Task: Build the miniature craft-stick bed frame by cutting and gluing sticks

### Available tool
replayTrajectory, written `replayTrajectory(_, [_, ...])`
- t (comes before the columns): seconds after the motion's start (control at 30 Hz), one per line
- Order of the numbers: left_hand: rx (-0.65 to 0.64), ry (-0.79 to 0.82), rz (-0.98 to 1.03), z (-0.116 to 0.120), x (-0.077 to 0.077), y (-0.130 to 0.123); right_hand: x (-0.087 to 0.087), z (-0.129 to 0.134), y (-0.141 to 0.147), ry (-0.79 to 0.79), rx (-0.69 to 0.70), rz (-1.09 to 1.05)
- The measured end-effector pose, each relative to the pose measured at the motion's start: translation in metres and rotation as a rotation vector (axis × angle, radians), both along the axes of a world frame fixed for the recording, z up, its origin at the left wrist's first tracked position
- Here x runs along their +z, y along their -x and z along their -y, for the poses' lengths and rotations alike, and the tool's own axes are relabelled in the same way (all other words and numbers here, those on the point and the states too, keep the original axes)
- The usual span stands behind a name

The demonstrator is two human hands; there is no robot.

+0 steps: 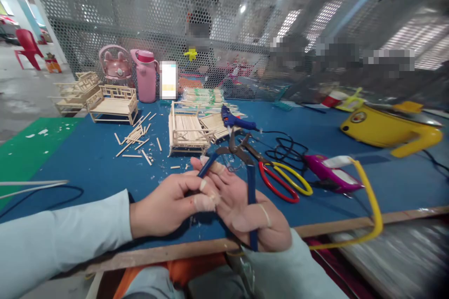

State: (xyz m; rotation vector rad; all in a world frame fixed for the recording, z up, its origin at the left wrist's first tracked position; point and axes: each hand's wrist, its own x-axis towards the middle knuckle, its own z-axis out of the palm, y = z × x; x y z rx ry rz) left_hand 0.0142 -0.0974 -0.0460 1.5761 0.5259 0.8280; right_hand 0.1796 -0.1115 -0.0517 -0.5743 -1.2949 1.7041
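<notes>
Pliers (pixel 251 182) with dark blue handles rise from my right hand (pixel 242 210), jaws pointing away from me. That hand is palm up, its thumb pressing one handle. My left hand (pixel 168 203) is closed, thumb and index finger together against the right hand's fingers; whatever lies between them is hidden. The other plier handle runs down behind these fingers. Pale tape wraps several fingertips. Just beyond stand a small wooden-stick bed frame (pixel 187 131) and a blue glue gun (pixel 240 120). Cutters (pixel 284 181) with red and yellow handles lie to the right.
Loose sticks (pixel 135 140) are scattered at left, near another stick bench (pixel 114 105). Pink bottle (pixel 146 77), phone (pixel 168 79) and stick bundles (pixel 203 98) line the mesh. A purple tool (pixel 333 173), black cable (pixel 287 147) and yellow pot (pixel 386 126) occupy the right.
</notes>
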Motion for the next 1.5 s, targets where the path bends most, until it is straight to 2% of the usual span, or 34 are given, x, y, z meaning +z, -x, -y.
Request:
replayTrajectory(0.07, [0.081, -0.014, -0.004, 0.002, -0.001, -0.001, -0.003, -0.005, -0.007, -0.036, -0.091, 0.018])
replayTrajectory(0.13, [0.235, -0.008, 0.000, 0.002, -0.002, -0.002, -0.003, -0.011, -0.017, -0.081, -0.224, 0.021])
replayTrajectory(0.23, [0.382, 0.043, -0.030, -0.005, -0.004, -0.002, 0.007, -0.011, -0.030, -0.129, -0.365, 0.062])
replayTrajectory(0.3, [0.367, 0.065, -0.072, -0.010, -0.006, -0.001, 0.016, -0.006, -0.031, -0.102, -0.459, 0.143])
replayTrajectory(0.4, [0.297, 0.062, -0.103, -0.013, -0.010, -0.001, 0.024, 0.000, -0.021, -0.075, -0.465, 0.222])
replayTrajectory(0.5, [0.224, 0.069, -0.102, -0.010, -0.011, -0.001, 0.022, -0.002, -0.007, -0.154, -0.426, 0.347])
replayTrajectory(0.6, [0.172, 0.081, -0.105, -0.007, -0.011, -0.001, 0.018, -0.006, 0.006, -0.278, -0.467, 0.450])
replayTrajectory(0.7, [0.155, 0.099, -0.099, -0.007, -0.009, -0.001, 0.018, -0.008, 0.014, -0.308, -0.497, 0.458])
replayTrajectory(0.87, [0.111, 0.332, 0.035, -0.010, -0.008, -0.003, 0.021, -0.010, 0.013, -0.296, -0.543, 0.437])
replayTrajectory(0.93, [0.072, 0.368, 0.037, -0.011, -0.008, -0.003, 0.020, -0.012, 0.011, -0.293, -0.538, 0.432])
replayTrajectory(1.17, [0.079, 0.180, -0.073, -0.008, -0.009, 0.000, 0.018, -0.014, 0.008, -0.380, -0.508, 0.572])
replayTrajectory(1.33, [0.258, -0.008, -0.112, -0.008, -0.009, 0.001, 0.020, -0.002, -0.017, -0.418, -0.484, 0.834])
replayTrajectory(1.5, [0.369, -0.183, -0.112, -0.009, -0.011, 0.002, 0.013, 0.012, -0.033, -0.497, -0.321, 1.086])
